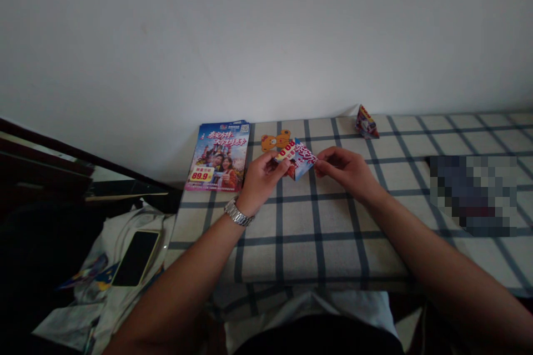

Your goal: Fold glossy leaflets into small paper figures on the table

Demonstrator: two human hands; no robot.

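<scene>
We list: one folded leaflet (306, 163), mid-tabletop (291, 238); our left hand (265, 172), grip closed on its left side, presumably steadying it; our right hand (347, 172), grip pinching its right corner, seemingly controlling the fold. Leaflet stack (219, 150), left, apparently kept within reach. Folded paper piece (366, 123), far right, apart.

Folded leaflet (303, 162): smooth paper. Tablecloth (337, 238): matt cloth. Watch (239, 213): shiny metal.
</scene>
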